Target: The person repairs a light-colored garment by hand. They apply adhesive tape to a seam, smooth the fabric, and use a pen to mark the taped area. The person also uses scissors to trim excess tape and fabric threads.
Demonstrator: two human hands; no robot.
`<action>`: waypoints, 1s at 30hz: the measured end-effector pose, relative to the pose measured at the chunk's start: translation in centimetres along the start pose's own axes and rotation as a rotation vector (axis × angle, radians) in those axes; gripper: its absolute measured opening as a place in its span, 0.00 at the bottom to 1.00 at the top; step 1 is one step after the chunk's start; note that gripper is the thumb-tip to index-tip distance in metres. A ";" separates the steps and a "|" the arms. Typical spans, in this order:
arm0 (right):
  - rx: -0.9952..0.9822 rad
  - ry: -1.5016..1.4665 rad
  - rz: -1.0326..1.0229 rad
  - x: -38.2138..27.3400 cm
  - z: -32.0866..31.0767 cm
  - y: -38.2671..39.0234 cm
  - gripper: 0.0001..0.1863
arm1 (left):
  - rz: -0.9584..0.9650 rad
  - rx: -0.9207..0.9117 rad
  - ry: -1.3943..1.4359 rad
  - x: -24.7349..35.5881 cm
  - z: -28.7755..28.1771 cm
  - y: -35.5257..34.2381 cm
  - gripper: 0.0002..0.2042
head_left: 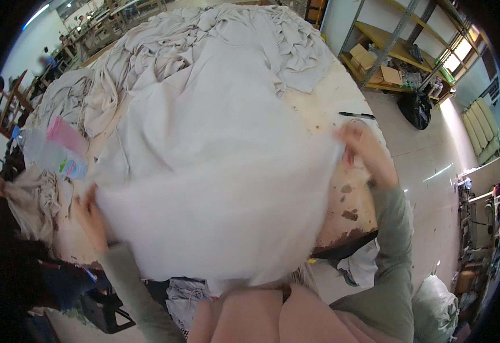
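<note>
A large white cloth (215,188) is spread in front of me, blurred with motion, over a worn pale table (341,200). My left hand (90,220) grips its left edge near the table's front corner. My right hand (361,151) grips its right edge, close to the table's right side. The cloth hangs down over the front edge toward my lap. Beyond it lie piles of crumpled beige fabric (204,40) covering the far half of the table.
A black pen (357,115) lies near the table's right edge. A clear plastic bottle with a pink cap (61,146) lies at the left. Metal shelves with boxes (387,63) and a black bag (416,108) stand at the right. Cloth scraps lie on the floor.
</note>
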State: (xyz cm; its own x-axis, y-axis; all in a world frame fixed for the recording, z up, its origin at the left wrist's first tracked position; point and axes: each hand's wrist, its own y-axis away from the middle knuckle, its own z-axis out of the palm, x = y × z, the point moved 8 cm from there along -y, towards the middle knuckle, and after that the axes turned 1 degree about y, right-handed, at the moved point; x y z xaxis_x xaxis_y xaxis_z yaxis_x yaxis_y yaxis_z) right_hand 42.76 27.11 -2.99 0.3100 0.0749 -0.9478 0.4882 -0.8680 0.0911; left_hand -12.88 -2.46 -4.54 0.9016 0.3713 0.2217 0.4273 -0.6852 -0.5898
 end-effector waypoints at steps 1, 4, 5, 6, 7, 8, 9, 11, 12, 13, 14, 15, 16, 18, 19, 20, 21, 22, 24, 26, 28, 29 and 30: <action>0.179 0.109 -0.091 -1.5 -1.8 -2.5 0.14 | -0.041 0.066 0.172 -0.2 -0.6 -2.3 0.15; 0.386 -0.076 -0.439 -6.4 -2.7 -6.7 0.16 | -0.075 0.140 0.328 1.0 -0.5 -8.8 0.18; 0.414 -0.118 -0.537 -7.7 -2.3 -7.4 0.19 | -0.139 0.248 0.322 1.3 -0.4 -10.0 0.22; 0.470 -0.186 -0.598 -8.5 -1.9 -7.6 0.22 | -0.146 0.400 0.308 2.4 -0.5 -10.7 0.28; 0.456 -0.158 -0.623 -8.8 -0.8 -7.3 0.24 | -0.214 0.494 0.295 3.1 -0.8 -10.7 0.34; 0.468 -0.151 -0.607 -8.4 0.1 -6.5 0.27 | -0.188 0.450 0.292 4.3 -0.8 -10.4 0.37; 0.460 -0.138 -0.606 -7.9 1.1 -5.3 0.30 | -0.230 0.345 0.290 5.1 -0.5 -9.5 0.41; 0.303 0.022 -0.561 -6.2 4.5 -2.2 0.35 | -0.280 0.191 0.251 7.0 -0.7 -6.1 0.43; 0.288 0.198 -0.505 -5.0 6.1 -0.7 0.36 | -0.234 0.150 0.226 8.3 -1.1 -3.8 0.41; 0.247 0.373 -0.486 -3.9 8.0 0.9 0.36 | -0.314 0.058 0.149 8.7 -0.7 -1.5 0.40; 0.221 0.439 -0.491 -2.8 9.7 2.6 0.36 | -0.260 0.015 0.074 9.7 -0.6 0.2 0.38; 0.196 0.507 -0.487 -1.9 11.1 4.1 0.36 | -0.320 -0.081 0.028 9.6 0.2 1.7 0.37; 0.106 0.642 -0.456 -0.8 12.5 5.2 0.35 | -0.300 -0.148 -0.032 10.0 1.1 3.1 0.36; -0.079 0.903 -0.371 1.6 14.3 6.7 0.35 | -0.265 -0.314 -0.140 10.3 3.6 5.6 0.34; -0.040 0.987 -0.389 1.8 13.7 7.0 0.31 | -0.247 -0.413 -0.188 10.2 5.0 6.6 0.32; -0.002 1.062 -0.395 1.9 12.8 7.3 0.27 | -0.274 -0.580 -0.256 9.6 6.5 8.1 0.31; 0.043 1.149 -0.393 1.9 11.7 7.4 0.24 | -0.241 -0.485 -0.204 9.7 5.9 8.6 0.29; 0.063 0.922 -0.209 2.8 9.3 7.1 0.22 | -0.257 -0.454 -0.170 9.2 5.4 9.4 0.27; 0.122 0.460 0.204 5.6 5.1 7.6 0.21 | -0.318 -0.429 -0.061 8.2 4.5 10.7 0.24; 0.340 0.466 0.044 4.1 1.9 7.0 0.19 | -0.420 -0.413 0.105 6.6 3.8 10.9 0.21; 0.441 0.494 0.094 4.3 0.0 7.2 0.18 | -0.296 -0.235 0.083 6.6 2.3 9.7 0.19; 0.423 0.518 0.202 5.4 -0.1 7.1 0.17 | -0.282 -0.142 0.088 6.3 1.8 9.1 0.19; 0.436 0.539 0.298 6.2 -0.4 7.3 0.16 | -0.196 -0.118 0.112 6.6 2.0 8.3 0.20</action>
State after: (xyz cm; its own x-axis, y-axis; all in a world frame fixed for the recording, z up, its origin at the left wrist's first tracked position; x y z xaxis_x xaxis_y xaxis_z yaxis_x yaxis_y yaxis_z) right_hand 48.57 21.42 -8.11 0.7895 -0.0606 -0.6107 -0.0111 -0.9964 0.0846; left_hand -3.51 -4.44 -9.54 0.7996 0.4374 0.4116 0.5939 -0.6776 -0.4337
